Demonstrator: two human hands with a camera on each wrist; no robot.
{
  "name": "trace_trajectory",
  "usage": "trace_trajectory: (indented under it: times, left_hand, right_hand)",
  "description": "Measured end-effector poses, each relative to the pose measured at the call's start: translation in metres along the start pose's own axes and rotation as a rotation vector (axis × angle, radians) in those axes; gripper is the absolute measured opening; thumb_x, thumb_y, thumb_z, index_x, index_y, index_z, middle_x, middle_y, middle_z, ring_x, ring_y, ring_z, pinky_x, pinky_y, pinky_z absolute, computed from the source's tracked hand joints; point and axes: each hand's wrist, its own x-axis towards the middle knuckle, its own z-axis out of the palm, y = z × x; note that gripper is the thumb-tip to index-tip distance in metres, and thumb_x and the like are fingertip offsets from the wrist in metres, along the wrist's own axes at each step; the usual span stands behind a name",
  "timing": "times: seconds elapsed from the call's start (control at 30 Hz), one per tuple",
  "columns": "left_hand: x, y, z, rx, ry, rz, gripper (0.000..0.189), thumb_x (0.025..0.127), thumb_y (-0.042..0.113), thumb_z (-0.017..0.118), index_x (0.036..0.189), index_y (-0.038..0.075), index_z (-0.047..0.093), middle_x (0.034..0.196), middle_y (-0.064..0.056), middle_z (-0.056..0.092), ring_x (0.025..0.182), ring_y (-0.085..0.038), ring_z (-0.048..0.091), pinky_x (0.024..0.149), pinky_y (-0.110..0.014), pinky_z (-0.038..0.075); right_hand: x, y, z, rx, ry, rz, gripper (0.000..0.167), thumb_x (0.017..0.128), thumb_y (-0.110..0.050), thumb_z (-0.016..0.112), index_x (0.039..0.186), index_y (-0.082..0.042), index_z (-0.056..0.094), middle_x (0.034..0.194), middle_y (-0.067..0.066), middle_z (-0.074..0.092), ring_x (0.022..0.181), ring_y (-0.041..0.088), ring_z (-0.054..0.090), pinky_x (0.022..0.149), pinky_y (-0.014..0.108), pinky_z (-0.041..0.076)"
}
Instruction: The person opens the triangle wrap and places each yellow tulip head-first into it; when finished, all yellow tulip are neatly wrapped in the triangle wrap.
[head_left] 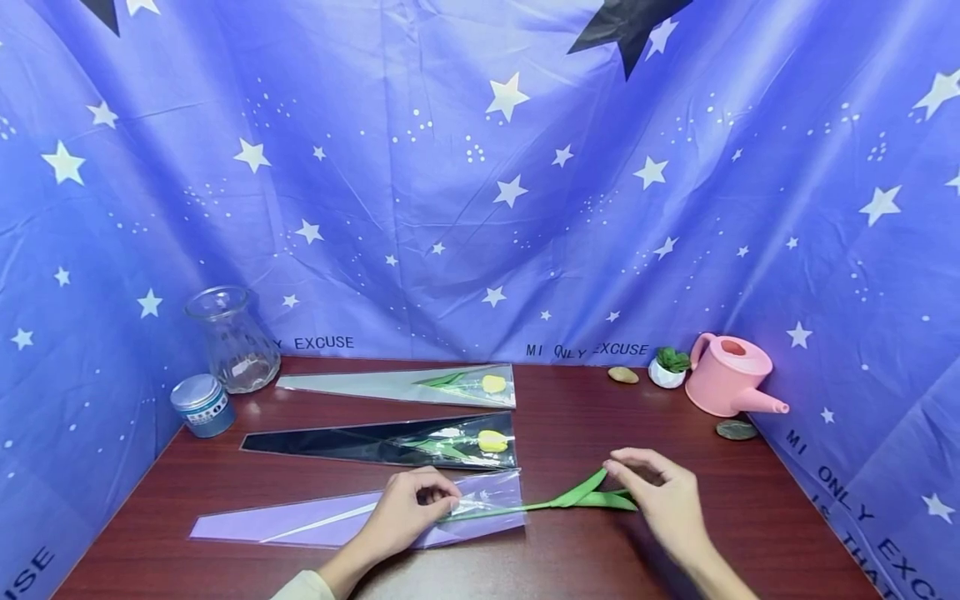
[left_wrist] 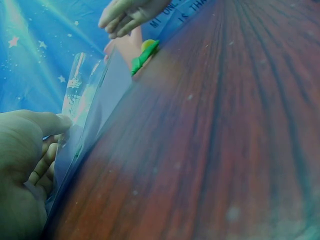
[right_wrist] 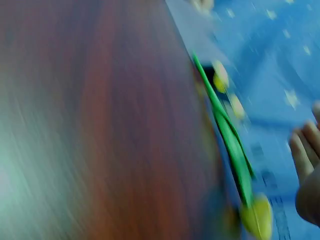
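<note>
A lilac flower sleeve (head_left: 315, 517) with a clear front lies nearest on the table. My left hand (head_left: 416, 508) pinches its clear film (left_wrist: 75, 100) between thumb and fingers near the mouth. An artificial tulip (right_wrist: 227, 130) lies with the lower part of its stem inside this sleeve and its green leaves (head_left: 585, 493) outside to the right. Its yellow bloom (right_wrist: 257, 217) is hidden behind my right hand in the head view. My right hand (head_left: 667, 500) hovers over the leaves and bloom; in the right wrist view a gap separates its fingers (right_wrist: 305, 150) from the tulip.
Behind lie a black sleeve (head_left: 322, 442) and a whitish sleeve (head_left: 352, 383), each with a yellow tulip. A glass vase (head_left: 243, 354) and a lidded jar (head_left: 202, 408) stand left. A pink watering can (head_left: 727, 379), small potted plant (head_left: 667, 371) and two stones (head_left: 622, 375) sit right.
</note>
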Motion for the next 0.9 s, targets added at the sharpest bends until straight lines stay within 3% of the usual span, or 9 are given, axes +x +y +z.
trace_trajectory:
  times: [0.2,0.37,0.47,0.67,0.9]
  left_hand:
    - [-0.001,0.000,0.000,0.004,-0.003,-0.011,0.011,0.086,0.015,0.082,0.088,0.026,0.079,0.079,0.012,0.069,0.070,0.003,0.058,0.064,-0.020,0.052]
    - [-0.001,0.001,-0.001,0.007,-0.007,-0.020,0.011,0.086,0.015,0.082,0.088,0.026,0.079,0.079,0.012,0.069,0.070,0.003,0.058,0.064,-0.019,0.052]
    - [0.000,0.002,-0.001,0.014,-0.009,-0.021,0.011,0.086,0.016,0.082,0.088,0.027,0.079,0.079,0.013,0.069,0.069,0.003,0.058,0.064,-0.019,0.052]
    - [0.000,0.001,-0.001,0.017,-0.007,-0.016,0.011,0.086,0.016,0.082,0.088,0.027,0.079,0.079,0.013,0.069,0.069,0.003,0.058,0.063,-0.019,0.052]
    - [0.000,0.000,-0.001,0.015,-0.002,-0.006,0.009,0.086,0.016,0.083,0.089,0.025,0.080,0.079,0.012,0.069,0.070,0.003,0.058,0.064,-0.019,0.052]
  right_hand:
    - [0.018,0.027,-0.041,-0.116,-0.156,-0.140,0.015,0.091,-0.005,0.077,0.106,-0.004,0.078,0.102,0.010,0.079,0.097,-0.004,0.071,0.080,0.013,0.056]
    - [0.025,0.049,-0.058,-0.198,-0.245,-0.100,0.016,0.093,-0.012,0.077,0.108,-0.007,0.078,0.106,0.004,0.079,0.100,-0.006,0.069,0.083,0.012,0.053]
    - [0.027,0.058,-0.060,-0.209,-0.307,-0.088,0.017,0.092,-0.014,0.078,0.108,-0.010,0.078,0.107,0.005,0.079,0.100,-0.005,0.068,0.085,0.012,0.052]
    - [0.033,0.069,-0.055,-0.207,-0.405,-0.193,0.016,0.090,-0.011,0.079,0.106,-0.012,0.078,0.105,0.005,0.078,0.102,0.000,0.069,0.091,0.010,0.047]
    - [0.038,0.071,-0.053,-0.179,-0.508,-0.226,0.020,0.089,-0.008,0.079,0.108,-0.013,0.078,0.107,0.004,0.077,0.102,0.001,0.067,0.086,0.012,0.049]
